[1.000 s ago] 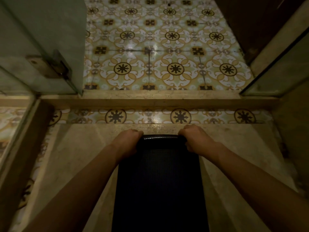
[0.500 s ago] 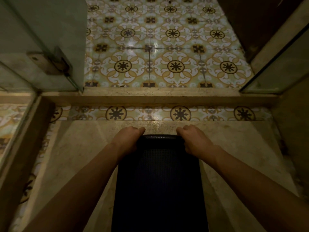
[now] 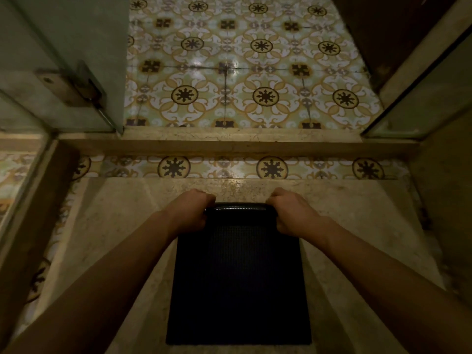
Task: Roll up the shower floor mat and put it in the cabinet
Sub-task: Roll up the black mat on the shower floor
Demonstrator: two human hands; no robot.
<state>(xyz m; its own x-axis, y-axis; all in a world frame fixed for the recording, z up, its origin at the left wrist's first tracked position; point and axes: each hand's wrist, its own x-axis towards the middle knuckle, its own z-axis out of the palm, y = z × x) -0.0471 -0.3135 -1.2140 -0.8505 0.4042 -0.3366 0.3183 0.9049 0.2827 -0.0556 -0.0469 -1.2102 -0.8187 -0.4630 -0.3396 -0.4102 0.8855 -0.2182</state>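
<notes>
A dark, finely textured shower floor mat lies flat on the beige stone shower floor, running from the bottom of the view up toward the threshold. Its far edge is curled over into a small glossy roll. My left hand grips the left end of that roll with the fingers closed around it. My right hand grips the right end the same way. Both forearms reach in from the bottom corners. No cabinet is in view.
A raised stone threshold crosses ahead, with patterned floor tiles beyond it. A glass door with a metal hinge stands at the left, and a glass panel at the right. A dark wooden surface fills the upper right.
The view has shifted slightly, so the mat's near edge now shows. Both hands stay on the mat's far edge, which has curled a little tighter.
</notes>
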